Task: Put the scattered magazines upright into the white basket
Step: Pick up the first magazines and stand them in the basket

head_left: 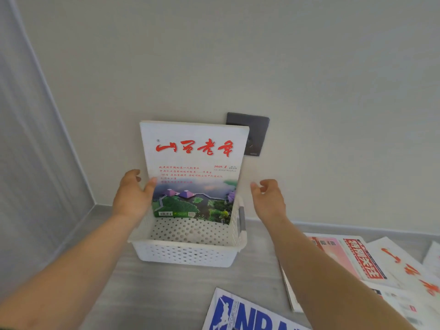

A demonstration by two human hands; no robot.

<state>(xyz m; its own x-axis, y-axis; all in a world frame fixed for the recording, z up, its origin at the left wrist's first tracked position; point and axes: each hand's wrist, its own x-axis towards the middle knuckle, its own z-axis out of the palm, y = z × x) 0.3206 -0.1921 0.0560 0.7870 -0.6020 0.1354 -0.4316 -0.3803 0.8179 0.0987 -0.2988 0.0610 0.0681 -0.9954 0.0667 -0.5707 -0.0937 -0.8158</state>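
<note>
A white perforated basket [185,254] stands on the grey floor against the wall. A white magazine with red title characters and a landscape picture [194,172] stands upright in it, leaning back on the wall. My left hand [132,196] grips the magazine's left edge, thumb on the cover. My right hand [269,200] hovers just right of the magazine, fingers loosely curled, holding nothing. More magazines lie flat on the floor: a blue and white NBA one [240,315] at the bottom, a pink and red one [345,258] to the right.
A dark wall socket [256,132] sits behind the magazine's upper right corner. Further white magazines with red lettering [404,270] overlap at the far right. A pale curtain [26,151] hangs on the left. The basket has a grey handle [242,219] on its right side.
</note>
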